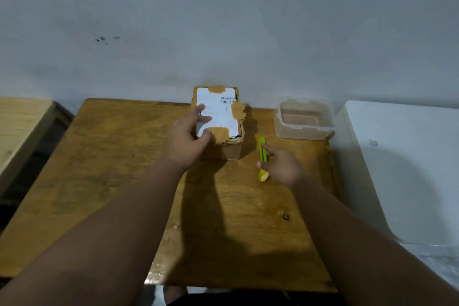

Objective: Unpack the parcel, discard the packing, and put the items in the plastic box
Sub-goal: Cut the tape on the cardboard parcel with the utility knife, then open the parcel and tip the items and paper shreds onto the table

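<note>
The left hand point(189, 137) rests on the parcel point(218, 122), fingers spread and loosely curved over its near-left corner, the fingertips point(202, 107) lying on the white shipping label point(218, 113) and the thumb at the near strip of brown tape point(219, 133); the hand is open and clamps nothing. The right hand point(279, 165) is to the right of the parcel, on the green utility knife point(262, 156); the fingers are partly curled with the index finger laid along the knife body, and whether the knife is actually gripped or only touched cannot be determined. The knife lies on the wooden surface point(111, 156), lengthwise, just right of the parcel and apart from it. The parcel is a cardboard box, closed, with tape patches at the far, right and near edges of the label; it stands at the far edge of the surface against the wall point(223, 20). The clear plastic box point(304, 118) stands right of the parcel, beyond the knife, lidless and with nothing visible inside. A white cabinet point(402, 161) stands further right of the parcel, off the surface
</note>
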